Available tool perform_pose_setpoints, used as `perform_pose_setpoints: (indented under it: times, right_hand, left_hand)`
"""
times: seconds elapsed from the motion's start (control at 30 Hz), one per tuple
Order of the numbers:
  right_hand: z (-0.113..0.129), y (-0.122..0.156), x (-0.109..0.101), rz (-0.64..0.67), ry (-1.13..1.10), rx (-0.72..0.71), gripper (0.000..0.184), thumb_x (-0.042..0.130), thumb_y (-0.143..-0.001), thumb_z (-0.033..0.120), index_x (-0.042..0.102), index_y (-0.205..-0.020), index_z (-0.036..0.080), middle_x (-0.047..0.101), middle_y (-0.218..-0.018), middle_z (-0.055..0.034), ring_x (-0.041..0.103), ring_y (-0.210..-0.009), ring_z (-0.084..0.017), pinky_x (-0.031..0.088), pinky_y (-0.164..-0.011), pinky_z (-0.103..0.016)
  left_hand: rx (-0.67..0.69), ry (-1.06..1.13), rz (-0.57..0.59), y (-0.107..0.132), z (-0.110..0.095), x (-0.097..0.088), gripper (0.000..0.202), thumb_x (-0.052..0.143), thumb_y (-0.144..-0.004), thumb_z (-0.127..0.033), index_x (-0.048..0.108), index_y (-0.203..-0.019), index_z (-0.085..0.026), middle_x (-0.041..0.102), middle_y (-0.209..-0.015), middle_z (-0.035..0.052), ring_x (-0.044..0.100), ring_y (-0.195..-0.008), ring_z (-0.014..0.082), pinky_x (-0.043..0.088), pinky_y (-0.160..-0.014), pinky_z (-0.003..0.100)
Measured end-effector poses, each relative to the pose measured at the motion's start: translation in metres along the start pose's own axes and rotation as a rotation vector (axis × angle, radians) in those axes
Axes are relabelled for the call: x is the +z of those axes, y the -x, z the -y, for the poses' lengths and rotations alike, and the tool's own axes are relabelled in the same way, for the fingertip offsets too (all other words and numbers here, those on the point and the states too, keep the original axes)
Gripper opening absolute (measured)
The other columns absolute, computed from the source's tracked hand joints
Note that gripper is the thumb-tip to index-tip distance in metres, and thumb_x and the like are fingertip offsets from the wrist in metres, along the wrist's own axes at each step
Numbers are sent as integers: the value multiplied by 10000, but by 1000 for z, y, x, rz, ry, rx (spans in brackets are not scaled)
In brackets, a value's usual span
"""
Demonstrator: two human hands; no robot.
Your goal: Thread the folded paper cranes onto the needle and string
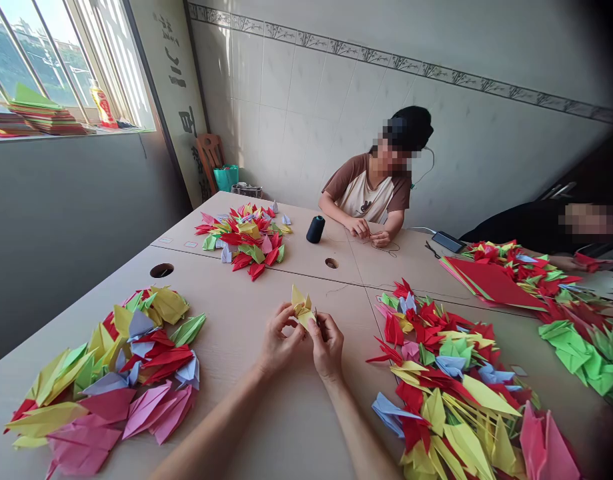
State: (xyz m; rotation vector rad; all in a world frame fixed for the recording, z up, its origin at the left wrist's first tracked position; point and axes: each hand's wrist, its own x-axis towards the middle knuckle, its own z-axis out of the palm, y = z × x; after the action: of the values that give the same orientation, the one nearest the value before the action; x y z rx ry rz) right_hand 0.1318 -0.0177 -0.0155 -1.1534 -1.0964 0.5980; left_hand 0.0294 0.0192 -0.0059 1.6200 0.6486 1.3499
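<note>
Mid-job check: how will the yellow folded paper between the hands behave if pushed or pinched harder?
The yellow folded paper is small, so probably very light. Its creases likely stiffen the middle, but the thin pointed flaps would probably bend or crumple. With such an angular outline, it seems unlikely to roll.

At upper left we see a bright window with slanting metal bars [41,53], daylight pouring through it above a plain, shadowed grey wall [71,220]. Beside it we have a tall pale panel with dark written characters [171,87]. Behind, our glossy whitish tiled wall [291,133] carries a grey bamboo-patterned border strip [336,48]. We find a brown wooden slatted chair [210,152] near the corner, and a broad pale beige table [229,337] with round dark-looking holes [161,270] in its top.
</note>
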Motion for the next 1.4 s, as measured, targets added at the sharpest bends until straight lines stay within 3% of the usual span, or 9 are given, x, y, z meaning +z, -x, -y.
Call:
perform_pose_setpoints:
  times: [0.3,0.53,0.7,1.0,1.2,1.4]
  right_hand:
    - [-1,1,1,-9,4,-3,200,529,-840,352,565,-816,157,561,-625,11,507,-553,-109,434,-527,-213]
    - [-5,2,2,-3,99,-23,198,538,-834,347,570,-811,153,561,-616,7,489,-522,-102,413,-493,-205]
    - [-7,3,2,9,199,-58,196,549,-823,338,591,-810,147,520,-584,27,437,-489,-85,375,-465,-192]
    - [-7,2,3,-23,204,-35,235,532,-843,367,590,-802,144,575,-628,1,489,-504,-94,412,-483,-196]
    - [-5,2,2,-143,300,-161,296,562,-830,326,532,-1060,143,637,-786,-45,576,-586,-117,481,-546,-219]
    - [-7,2,1,-59,451,-291,214,547,-839,284,573,-1019,169,650,-847,-63,616,-678,-134,512,-627,-236]
  left_hand:
    - [-84,109,23,0,-1,-3,249,473,-818,-169,642,-1000,-180,547,-972,55,575,-735,125,525,-609,235]
    - [-164,179,-56,-1,2,-2,179,562,-816,-313,618,-871,-153,577,-805,36,567,-675,126,501,-607,235]
    - [-179,166,-64,-1,8,0,174,545,-834,-327,578,-820,-157,583,-754,16,546,-651,109,471,-631,225]
    - [-173,147,-35,-1,5,0,173,539,-841,-328,571,-857,-158,570,-783,21,545,-659,111,481,-627,229]
    - [-143,80,-161,-1,12,-2,178,536,-842,-348,570,-853,-173,567,-800,27,540,-693,123,478,-627,233]
    - [-110,47,-176,-2,11,-2,177,544,-837,-346,588,-878,-180,587,-843,31,566,-741,135,488,-677,252]
